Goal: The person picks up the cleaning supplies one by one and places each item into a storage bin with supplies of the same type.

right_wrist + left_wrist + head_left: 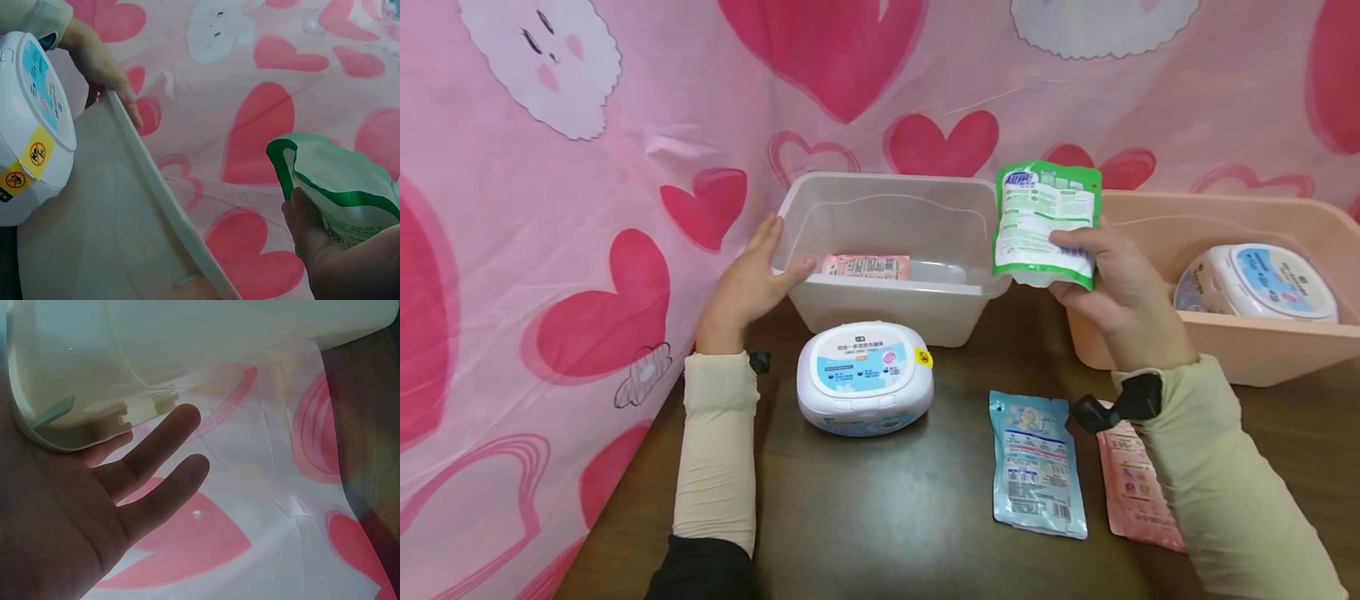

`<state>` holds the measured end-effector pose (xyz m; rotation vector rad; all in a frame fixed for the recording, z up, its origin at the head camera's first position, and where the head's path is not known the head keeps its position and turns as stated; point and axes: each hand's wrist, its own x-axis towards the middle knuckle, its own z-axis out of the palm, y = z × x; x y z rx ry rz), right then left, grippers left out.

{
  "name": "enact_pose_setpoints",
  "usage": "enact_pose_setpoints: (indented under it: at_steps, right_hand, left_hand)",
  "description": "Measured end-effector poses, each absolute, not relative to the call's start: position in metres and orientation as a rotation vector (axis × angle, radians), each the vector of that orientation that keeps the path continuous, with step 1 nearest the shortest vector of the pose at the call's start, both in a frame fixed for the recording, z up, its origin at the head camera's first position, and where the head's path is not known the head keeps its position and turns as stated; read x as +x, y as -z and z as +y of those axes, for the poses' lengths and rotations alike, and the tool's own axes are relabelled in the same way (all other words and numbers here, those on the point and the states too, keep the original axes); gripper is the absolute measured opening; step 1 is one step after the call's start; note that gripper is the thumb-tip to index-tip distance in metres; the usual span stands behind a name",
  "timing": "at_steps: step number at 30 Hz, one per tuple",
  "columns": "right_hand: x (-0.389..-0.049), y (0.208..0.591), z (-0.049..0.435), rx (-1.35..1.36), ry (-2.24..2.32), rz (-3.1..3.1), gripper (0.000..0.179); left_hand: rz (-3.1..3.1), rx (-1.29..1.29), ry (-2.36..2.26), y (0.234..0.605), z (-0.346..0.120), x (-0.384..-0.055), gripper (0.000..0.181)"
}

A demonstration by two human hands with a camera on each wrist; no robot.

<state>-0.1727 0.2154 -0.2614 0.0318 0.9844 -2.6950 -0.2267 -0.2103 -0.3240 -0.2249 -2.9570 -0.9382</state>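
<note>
My right hand (pixel 1108 279) holds a green-and-white printed pouch (pixel 1047 218), thumb on its face, above the gap between two plastic bins. In the right wrist view the pouch (pixel 344 184) is seen edge-on. My left hand (pixel 748 287) rests at the near left corner of the translucent grey bin (pixel 887 312), its thumb over the front rim. The left wrist view shows this hand's fingers (pixel 165 494) extended and spread, two of them off the bin wall. Inside that bin lies a pink packet (pixel 867 267). A white lidded oval tub (pixel 865 375) stands before the bin.
At right, a peach bin (pixel 1247 346) contains another white tub (pixel 1262 283). A blue packet (pixel 1039 467) lies on the dark wooden table (pixel 880 517), beside a pink packet (pixel 1138 487) partly covered by my right forearm. Pink heart-printed cloth (pixel 685 108) hangs behind and at left.
</note>
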Motion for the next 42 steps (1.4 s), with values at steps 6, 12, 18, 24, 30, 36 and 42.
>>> enact_pose_setpoints:
  at_steps: [6,12,18,24,30,36,42]
  right_hand:
    - [-0.183,0.262,0.206,0.133,2.654,1.018,0.058]
    - [-0.198,0.268,0.199,0.083,2.618,1.041,0.067]
    - [-0.217,0.273,0.187,0.049,2.611,1.075,0.071]
    - [-0.230,0.277,0.182,0.105,2.566,1.094,0.072]
    - [-0.238,0.282,0.175,0.136,2.530,1.044,0.067]
    - [-0.247,0.284,0.162,0.107,2.512,1.026,0.067]
    - [-0.256,0.286,0.149,0.172,2.474,0.991,0.070]
  left_hand:
    - [-2.954,-0.203,0.970,0.325,-0.209,-0.230,0.099]
    - [-2.957,-0.216,0.952,0.326,-0.205,-0.234,0.098]
    - [-2.964,-0.184,0.962,0.324,-0.204,-0.237,0.100]
    - [-2.967,-0.194,0.977,0.325,-0.203,-0.236,0.100]
    - [-2.939,-0.246,0.969,0.326,-0.204,-0.237,0.099]
    - [-2.945,-0.242,0.973,0.322,-0.207,-0.234,0.099]
    - [-2.927,-0.258,0.984,0.323,-0.210,-0.232,0.098]
